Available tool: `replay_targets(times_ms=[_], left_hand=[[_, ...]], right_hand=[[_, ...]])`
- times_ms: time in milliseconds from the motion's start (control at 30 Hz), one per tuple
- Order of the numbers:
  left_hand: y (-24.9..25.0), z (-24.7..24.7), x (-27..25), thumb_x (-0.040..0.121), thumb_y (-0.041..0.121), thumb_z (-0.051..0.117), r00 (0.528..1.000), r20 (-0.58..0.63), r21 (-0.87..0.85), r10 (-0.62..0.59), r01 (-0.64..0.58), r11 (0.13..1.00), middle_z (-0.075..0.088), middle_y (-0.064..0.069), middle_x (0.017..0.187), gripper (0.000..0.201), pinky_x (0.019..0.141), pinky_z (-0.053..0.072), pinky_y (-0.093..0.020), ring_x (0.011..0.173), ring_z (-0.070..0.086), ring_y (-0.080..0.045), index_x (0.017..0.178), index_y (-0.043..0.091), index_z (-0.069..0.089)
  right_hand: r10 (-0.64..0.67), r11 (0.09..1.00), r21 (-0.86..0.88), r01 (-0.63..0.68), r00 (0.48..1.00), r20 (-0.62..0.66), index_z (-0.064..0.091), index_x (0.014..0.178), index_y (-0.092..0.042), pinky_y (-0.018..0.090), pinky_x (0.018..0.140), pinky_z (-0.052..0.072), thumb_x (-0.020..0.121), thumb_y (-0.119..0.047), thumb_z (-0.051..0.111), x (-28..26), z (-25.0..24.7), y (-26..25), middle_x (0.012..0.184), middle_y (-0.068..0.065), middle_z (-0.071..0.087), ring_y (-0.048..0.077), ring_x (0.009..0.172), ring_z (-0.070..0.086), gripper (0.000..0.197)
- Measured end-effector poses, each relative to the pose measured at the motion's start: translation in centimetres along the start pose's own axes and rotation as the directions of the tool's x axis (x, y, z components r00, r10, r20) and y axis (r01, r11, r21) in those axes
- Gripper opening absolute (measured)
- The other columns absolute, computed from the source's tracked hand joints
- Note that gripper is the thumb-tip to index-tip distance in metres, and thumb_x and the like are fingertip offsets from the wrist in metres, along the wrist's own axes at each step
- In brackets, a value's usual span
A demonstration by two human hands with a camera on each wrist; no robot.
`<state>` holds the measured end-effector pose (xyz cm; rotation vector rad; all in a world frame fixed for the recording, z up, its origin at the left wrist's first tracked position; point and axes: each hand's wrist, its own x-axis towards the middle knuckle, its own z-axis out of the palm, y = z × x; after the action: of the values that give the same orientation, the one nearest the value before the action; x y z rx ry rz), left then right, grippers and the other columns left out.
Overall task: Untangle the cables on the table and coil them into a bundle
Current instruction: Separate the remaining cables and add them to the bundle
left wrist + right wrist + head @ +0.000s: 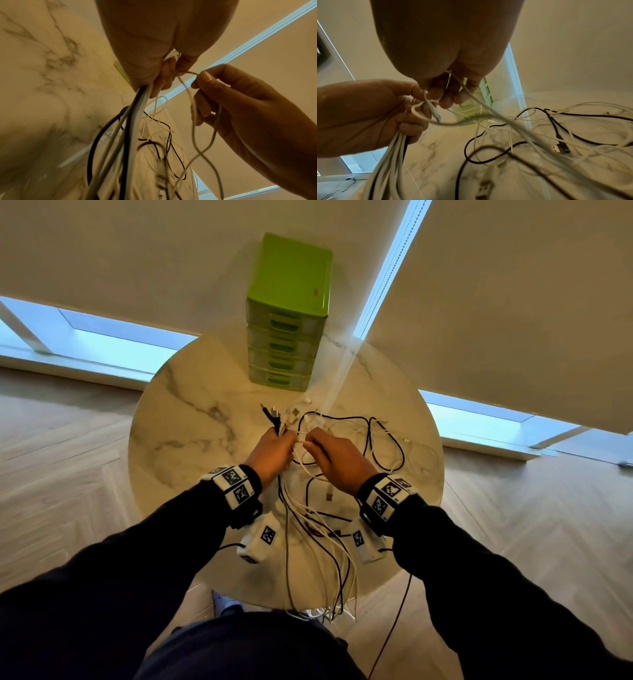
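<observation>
My left hand (274, 448) grips the gathered cables (392, 152) above the tabletop (191, 440); my right hand (334, 455) pinches one white cable (193, 108), probably snagged. I'd draw it out slowly.

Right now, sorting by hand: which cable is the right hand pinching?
A thin white cable, pinched by the right hand; the others sit bunched in the left hand.

Dark long sleeves (137, 570), white wrist-worn camera blocks (236, 484) (black square markers), bare hands (274, 451)
</observation>
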<state>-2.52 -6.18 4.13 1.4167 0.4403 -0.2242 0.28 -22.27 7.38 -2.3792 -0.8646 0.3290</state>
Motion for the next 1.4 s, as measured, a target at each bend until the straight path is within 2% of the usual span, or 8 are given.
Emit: replay_targets(times_ms=[133, 233, 500, 633, 800, 1000, 1200, 1400], left_hand=[[0.2, -1.0, 0.6, 0.097, 0.013, 0.043, 0.996, -0.070, -0.010, -0.055, 0.054, 0.998, 0.029, 0.002, 0.059, 0.025, 0.050, 0.022, -0.030, 0.049, 0.026, -0.013, 0.074, 0.021, 0.036], [-0.6, -1.8, 1.2, 0.101, 0.021, 0.053, 0.991, -0.108, 0.002, -0.072, 0.073, 0.997, 0.028, 0.002, 0.060, 0.028, 0.046, 0.025, -0.026, 0.046, 0.028, -0.012, 0.081, 0.020, 0.033], [0.7, 0.1, 0.0, 0.081, 0.039, 0.057, 0.998, 0.026, -0.313, -0.064, 0.068, 0.947, 0.027, 0.006, 0.063, 0.028, 0.057, 0.023, -0.030, 0.053, 0.025, -0.009, 0.088, 0.022, 0.036], [0.8, 0.9, -0.1, 0.088, 0.062, 0.061, 0.998, 0.053, -0.225, 0.038, -0.026, 0.974, 0.052, 0.000, 0.070, 0.062, 0.050, 0.042, -0.029, 0.056, 0.053, -0.013, 0.113, 0.008, 0.046], [0.6, 0.7, 0.0, 0.094, 0.071, 0.039, 0.999, 0.018, 0.019, 0.051, -0.051, 0.999, 0.064, -0.013, 0.124, 0.073, 0.095, 0.052, -0.038, 0.114, 0.063, -0.022, 0.138, 0.014, 0.045], [1.9, 0.7, 0.5, 0.108, 0.045, 0.027, 0.993, -0.021, -0.124, 0.120, -0.122, 0.985, 0.031, 0.006, 0.069, 0.029, 0.055, 0.026, -0.026, 0.060, 0.031, -0.010, 0.105, 0.024, 0.047], [3.8, -0.6, 2.2, 0.107, 0.048, 0.030, 0.984, -0.171, -0.301, 0.049, -0.100, 0.948, 0.027, 0.006, 0.061, 0.064, 0.045, 0.035, -0.025, 0.048, 0.031, -0.009, 0.147, -0.002, 0.029], [5.7, -2.5, 1.8, 0.103, 0.051, 0.044, 0.962, -0.137, -0.124, 0.238, -0.255, 0.959, 0.025, 0.010, 0.059, 0.030, 0.047, 0.022, -0.026, 0.050, 0.023, -0.009, 0.111, 0.026, 0.058]], right_hand=[[0.235, 0.972, 0.023, -0.235, 0.972, 0.016, 0.042, 0.108, -0.011, 0.046, 0.062, 0.049, 0.107, -0.029, 0.033, -0.6, -0.2, 1.2, 0.076, 0.013, 0.062, 0.036, 0.066, 0.060, 0.020], [0.398, 0.893, 0.264, -0.365, 0.914, -0.083, 0.038, 0.103, -0.015, 0.053, 0.066, 0.055, 0.106, -0.027, 0.032, -0.8, -0.8, 1.8, 0.068, 0.008, 0.063, 0.027, 0.060, 0.063, 0.014], [0.188, 0.949, 0.258, -0.179, 0.982, -0.010, 0.037, 0.110, -0.024, 0.042, 0.060, 0.051, 0.108, -0.032, 0.030, 0.1, 0.1, -2.7, 0.070, 0.003, 0.066, 0.023, 0.059, 0.061, 0.011], [0.196, 0.955, 0.228, -0.188, 0.981, -0.013, 0.039, 0.114, -0.018, 0.028, 0.053, 0.048, 0.108, -0.030, 0.031, 0.3, 1.2, -3.3, 0.071, -0.003, 0.063, 0.013, 0.057, 0.058, 0.016], [0.214, 0.946, 0.243, -0.216, 0.976, 0.035, 0.040, 0.113, -0.014, 0.036, 0.053, 0.043, 0.108, -0.032, 0.031, 0.1, 2.1, -3.1, 0.075, 0.001, 0.059, 0.018, 0.060, 0.056, 0.022], [0.104, 0.973, 0.193, -0.125, 0.988, 0.118, 0.039, 0.100, -0.023, 0.042, 0.062, 0.043, 0.109, -0.033, 0.030, -1.8, 2.5, -1.4, 0.070, 0.004, 0.053, 0.022, 0.060, 0.049, 0.017], [0.180, 0.972, 0.078, -0.220, 0.920, 0.348, 0.046, 0.100, -0.024, 0.039, 0.079, 0.048, 0.107, -0.039, 0.032, -4.2, 2.0, 2.9, 0.089, 0.001, 0.062, 0.021, 0.079, 0.058, 0.021], [0.358, 0.930, -0.029, -0.366, 0.887, 0.292, 0.050, 0.098, -0.010, 0.036, 0.072, 0.039, 0.108, -0.028, 0.033, -4.1, 0.0, 6.7, 0.084, 0.008, 0.058, 0.032, 0.079, 0.054, 0.027]])
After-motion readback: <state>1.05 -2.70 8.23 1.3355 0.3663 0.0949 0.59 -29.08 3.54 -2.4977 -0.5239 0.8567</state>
